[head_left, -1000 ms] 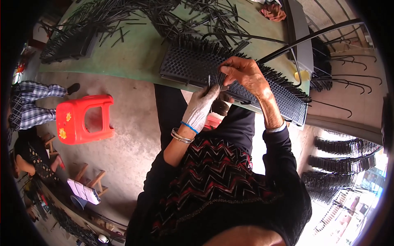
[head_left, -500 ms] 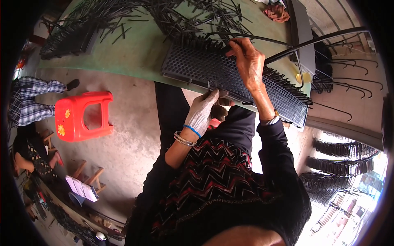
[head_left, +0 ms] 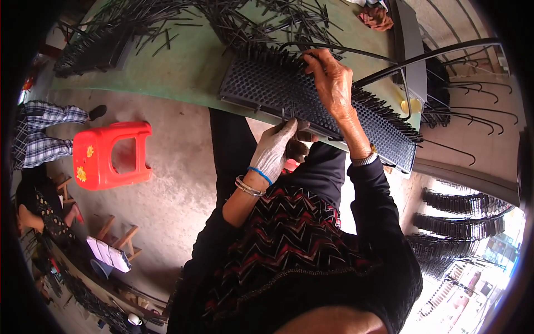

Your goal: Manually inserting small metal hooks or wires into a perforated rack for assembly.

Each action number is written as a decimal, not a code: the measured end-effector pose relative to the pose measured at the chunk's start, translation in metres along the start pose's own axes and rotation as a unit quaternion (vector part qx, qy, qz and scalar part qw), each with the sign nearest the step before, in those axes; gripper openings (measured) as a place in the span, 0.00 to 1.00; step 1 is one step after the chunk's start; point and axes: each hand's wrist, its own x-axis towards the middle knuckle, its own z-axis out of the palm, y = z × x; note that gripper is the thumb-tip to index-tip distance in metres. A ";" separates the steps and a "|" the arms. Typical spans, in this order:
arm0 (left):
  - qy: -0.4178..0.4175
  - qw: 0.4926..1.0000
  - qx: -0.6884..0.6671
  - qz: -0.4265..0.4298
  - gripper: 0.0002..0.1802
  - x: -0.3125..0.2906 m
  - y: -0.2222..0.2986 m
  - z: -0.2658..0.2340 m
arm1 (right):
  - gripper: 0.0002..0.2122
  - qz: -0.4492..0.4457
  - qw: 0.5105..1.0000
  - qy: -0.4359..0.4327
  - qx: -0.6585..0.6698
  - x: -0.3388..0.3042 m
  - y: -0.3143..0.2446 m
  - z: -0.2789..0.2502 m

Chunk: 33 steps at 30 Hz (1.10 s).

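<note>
A long black perforated panel [head_left: 267,86] lies slanted along the near edge of the green table, its many holes in rows. Short black sticks [head_left: 267,57] stand crowded in its far rows. My bare right hand [head_left: 334,86] reaches over the panel, thumb and fingers pinched on a black stick at the far rows; the fingertips partly hide it. At the panel's near edge, my left hand [head_left: 272,145], in a pale glove with dark fingertips, is closed. Thin black sticks [head_left: 285,113] poke up from its fingertips.
Loose black sticks [head_left: 239,22] lie heaped across the green table [head_left: 178,72]. Another stick-filled panel [head_left: 100,53] is at far left. A bent black rod [head_left: 434,55] crosses at right, near hanging hooks [head_left: 478,117]. A red stool [head_left: 111,156] and a seated person's checked trousers [head_left: 47,133] are at left.
My right hand has shifted slightly left and away from me, its fingertips now at the standing sticks. My left hand stays nearly still at the panel's near edge.
</note>
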 end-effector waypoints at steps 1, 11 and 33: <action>0.002 1.000 0.005 -0.001 0.17 0.000 0.000 0.000 | 0.05 0.000 1.000 0.000 0.000 0.000 0.001 -0.001; -0.053 0.998 -0.034 0.000 0.19 0.006 -0.008 -0.008 | 0.07 -0.189 0.972 -0.058 -0.127 0.007 0.018 -0.006; -0.119 0.992 0.040 0.008 0.20 0.002 0.002 0.005 | 0.13 0.202 0.886 -0.342 0.240 -0.045 -0.006 -0.032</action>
